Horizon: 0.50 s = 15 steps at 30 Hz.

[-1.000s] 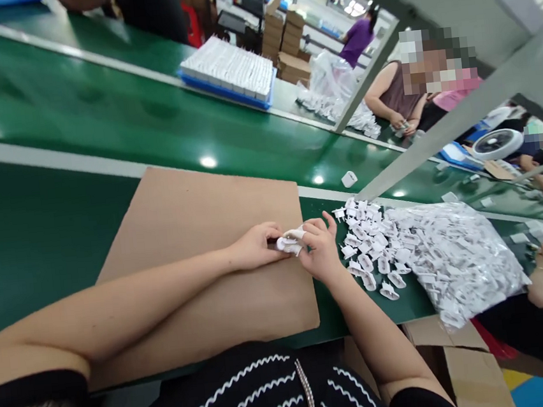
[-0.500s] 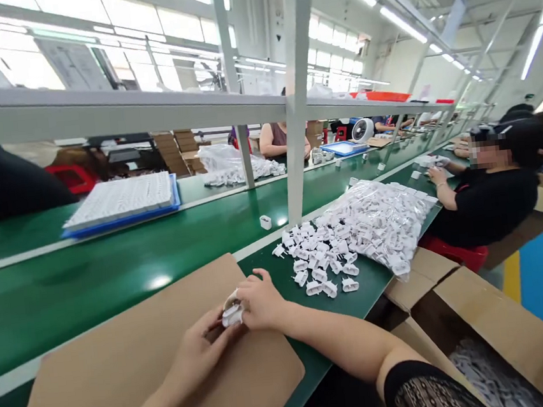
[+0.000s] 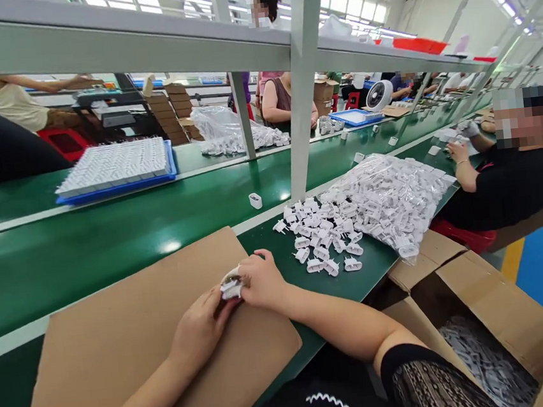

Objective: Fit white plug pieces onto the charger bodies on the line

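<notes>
1. Left hand (image 3: pixel 199 325) and right hand (image 3: pixel 265 282) are together, fingers closed round a white plastic piece (image 3: pixel 230 289) above the cardboard sheet (image 3: pixel 143 318).
2. It sits between them; fingers cover its ends, so I can't tell its long axis.
3. Loose white two-pin plugs (image 3: pixel 321 250) lie to the right, nearer the right hand.
4. Beside those, a clear plastic bag (image 3: pixel 391 205) bulges with more.
5. Near right, an open cardboard box (image 3: pixel 496 297) holds pale pieces (image 3: pixel 488 362); far left, a blue tray (image 3: pixel 117 192) carries white parts (image 3: pixel 118 160).

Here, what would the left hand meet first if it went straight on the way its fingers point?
The left hand would first meet the small white piece it touches, then probably the right hand on its far side; depth there is unclear.
</notes>
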### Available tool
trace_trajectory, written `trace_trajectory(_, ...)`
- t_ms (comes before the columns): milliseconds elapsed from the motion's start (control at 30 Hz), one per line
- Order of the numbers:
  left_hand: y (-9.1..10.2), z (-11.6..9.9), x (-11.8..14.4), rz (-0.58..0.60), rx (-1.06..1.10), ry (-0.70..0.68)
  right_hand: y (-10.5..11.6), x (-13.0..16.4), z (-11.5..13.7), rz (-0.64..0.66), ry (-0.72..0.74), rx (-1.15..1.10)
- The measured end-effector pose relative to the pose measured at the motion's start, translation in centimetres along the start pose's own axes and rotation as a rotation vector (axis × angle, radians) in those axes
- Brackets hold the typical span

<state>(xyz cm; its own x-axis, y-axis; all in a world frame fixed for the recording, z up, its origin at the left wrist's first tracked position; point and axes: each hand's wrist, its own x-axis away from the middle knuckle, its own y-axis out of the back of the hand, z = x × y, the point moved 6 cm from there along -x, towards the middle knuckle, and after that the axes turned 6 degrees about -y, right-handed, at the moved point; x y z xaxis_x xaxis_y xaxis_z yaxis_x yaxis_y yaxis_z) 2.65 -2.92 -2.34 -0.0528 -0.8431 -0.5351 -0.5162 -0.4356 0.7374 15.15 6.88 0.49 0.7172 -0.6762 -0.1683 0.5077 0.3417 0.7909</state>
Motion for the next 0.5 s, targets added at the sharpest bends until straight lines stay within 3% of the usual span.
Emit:
trace_trajectory(67, -0.1, 0.1, -0.6, 0.064, 0.155, 0.153, 0.6, -0.5, -0.9, -0.017, -0.026, -0.125)
trace_trajectory(133, -0.2, 0.7, -1.3, 0.117, 0.306, 0.317, 2.1, -1.0, -2.3, -0.114, -0.035, -0.193)
trace_trajectory(233, 0.5, 3.0, -3.5, 0.091, 0.380, 0.466, 4.9, -1.7, -5.3, -0.296, -0.175, -0.007)
trace_trajectory(367, 2.2, 9.2, -8.2, -0.025, 0.188, 0.576, 5.9, -2.0, -9.4, -0.199, -0.471, 0.404)
trace_trajectory(500, 3.6, 16.2, -12.1, -0.131, -0.040, 0.719, 5.9, -2.1, -10.0, -0.143, -0.453, 0.515)
